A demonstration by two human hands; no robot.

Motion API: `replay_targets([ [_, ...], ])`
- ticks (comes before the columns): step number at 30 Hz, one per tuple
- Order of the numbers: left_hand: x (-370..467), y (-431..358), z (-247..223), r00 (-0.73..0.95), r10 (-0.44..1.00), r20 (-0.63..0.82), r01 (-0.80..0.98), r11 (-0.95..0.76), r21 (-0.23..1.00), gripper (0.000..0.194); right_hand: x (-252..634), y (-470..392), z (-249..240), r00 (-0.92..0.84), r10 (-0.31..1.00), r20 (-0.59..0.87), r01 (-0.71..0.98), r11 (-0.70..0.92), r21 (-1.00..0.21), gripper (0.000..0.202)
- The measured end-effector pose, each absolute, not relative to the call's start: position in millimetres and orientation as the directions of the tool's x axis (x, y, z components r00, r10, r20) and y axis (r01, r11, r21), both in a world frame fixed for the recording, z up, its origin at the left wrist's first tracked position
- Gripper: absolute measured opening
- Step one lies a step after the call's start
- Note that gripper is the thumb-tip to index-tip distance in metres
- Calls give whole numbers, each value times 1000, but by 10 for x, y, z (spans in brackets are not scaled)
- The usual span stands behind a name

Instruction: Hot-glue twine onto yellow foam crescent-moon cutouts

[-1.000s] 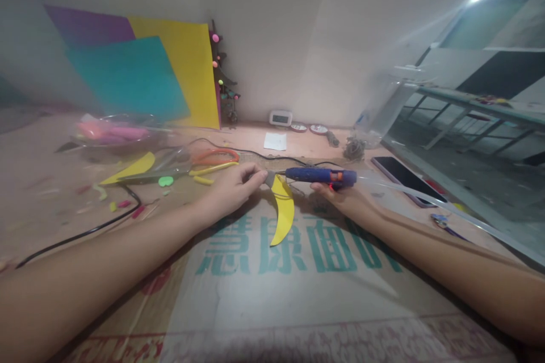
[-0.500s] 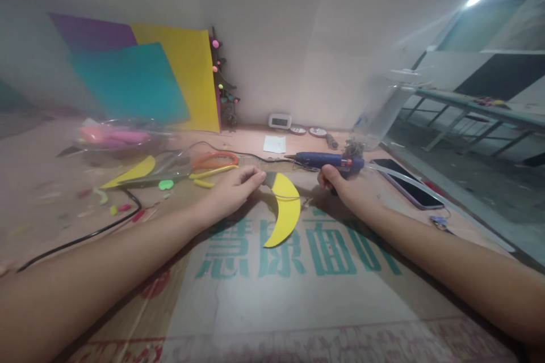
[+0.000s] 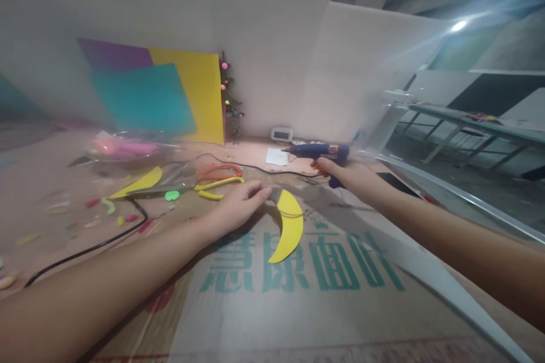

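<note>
Yellow crescent [image 3: 288, 232] under left hand [image 3: 238, 208] fingers, glue gun [image 3: 317, 151] gripped in right hand [image 3: 347, 173]

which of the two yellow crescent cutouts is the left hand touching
The yellow crescent on the printed cardboard; the left hand pins its tip. The other crescent lies untouched farther left.

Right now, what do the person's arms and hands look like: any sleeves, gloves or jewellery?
Both forearms are bare up to the picture's edge, no sleeves showing. The left hand and right hand wear no gloves; no rings, watch or bracelet show. Motion blur hides finer detail.
</note>
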State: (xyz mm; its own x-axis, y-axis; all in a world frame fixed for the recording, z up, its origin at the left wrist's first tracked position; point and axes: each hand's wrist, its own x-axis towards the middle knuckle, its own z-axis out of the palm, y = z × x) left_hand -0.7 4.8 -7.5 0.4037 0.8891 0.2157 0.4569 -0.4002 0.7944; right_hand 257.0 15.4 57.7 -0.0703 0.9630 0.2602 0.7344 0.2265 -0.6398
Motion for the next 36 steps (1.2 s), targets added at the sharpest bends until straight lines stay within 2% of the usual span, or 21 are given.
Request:
replay_targets([
  [3,-5,52,-75,409,890,202,445,-388,807,39,2532,505,579,-91,974,206,763,201,-615,47],
  [8,1,59,-73,410,891,195,425,-376,824,35,2385,1052,412,-56,975,213,809,169,-563,44],
  [16,8,59,-73,416,884,212,408,-390,826,35,2252,1199,201,-32,976,214,824,147,-546,39],
  [23,0,56,-79,402,894,200,387,-364,847,36,2438,829,133,-65,925,374,795,274,-541,45],
  [27,1,57,-70,396,897,197,405,-363,839,38,2438,384,191,-161,837,523,733,456,-504,34],
  [29,2,55,-62,392,898,198,416,-366,832,39,2376,165,275,-213,845,490,721,475,-504,31],
  [32,1,51,-50,391,898,202,422,-370,828,38,2283,-92,389,-319,893,317,690,448,-568,32],
  [36,2,37,-36,378,903,204,442,-370,817,37,2263,-238,412,-419,907,28,648,321,-691,55],
])
